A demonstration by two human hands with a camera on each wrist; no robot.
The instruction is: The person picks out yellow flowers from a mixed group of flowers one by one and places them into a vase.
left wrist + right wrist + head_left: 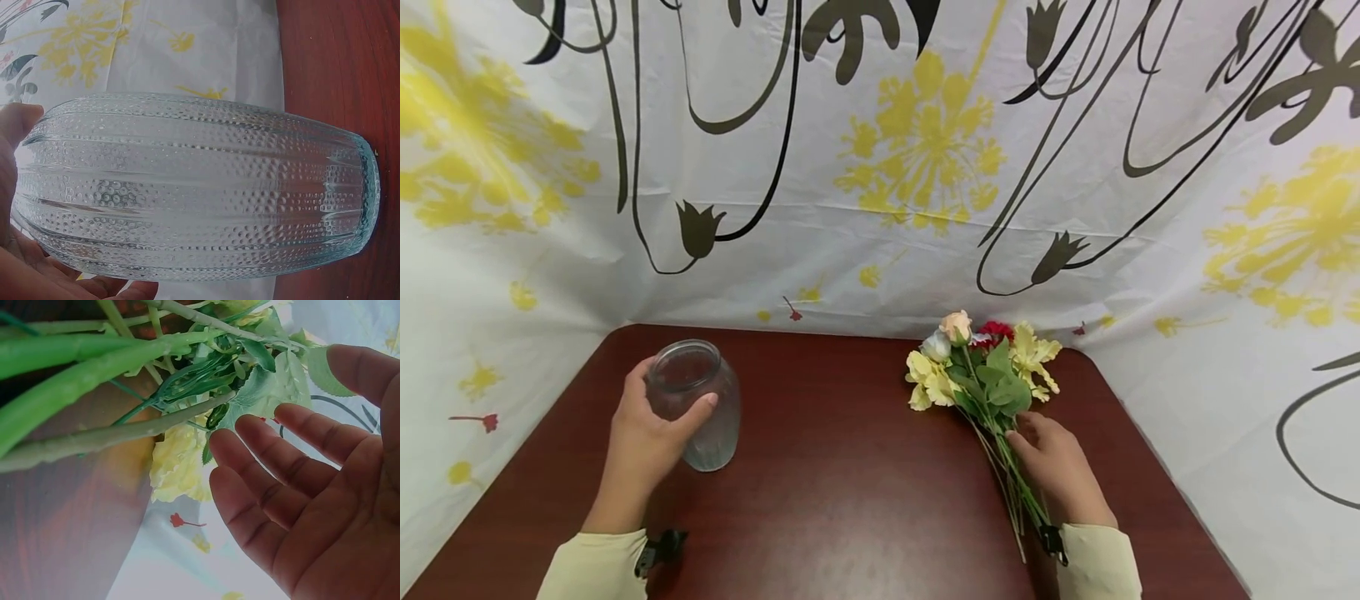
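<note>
A clear ribbed glass vase (718,408) is at the left of the table, and my left hand (647,437) grips it around the upper part, thumb on the near side. Its bumpy glass (200,187) fills the left wrist view; nothing shows inside it. On the right lies a bunch of artificial flowers (1000,383) in yellow, peach, white and red, with green stems (1011,475) pointing towards me. Beside the stems is my right hand (1060,462). The right wrist view shows its fingers (269,475) spread and gently bent next to the leaves, palm uncovered.
A dark red-brown wooden table (835,450) lies under everything. Behind it and along both sides hangs a white sheet (820,275) printed with yellow and dark floral shapes. Small black wrist straps (661,552) sit at both cuffs.
</note>
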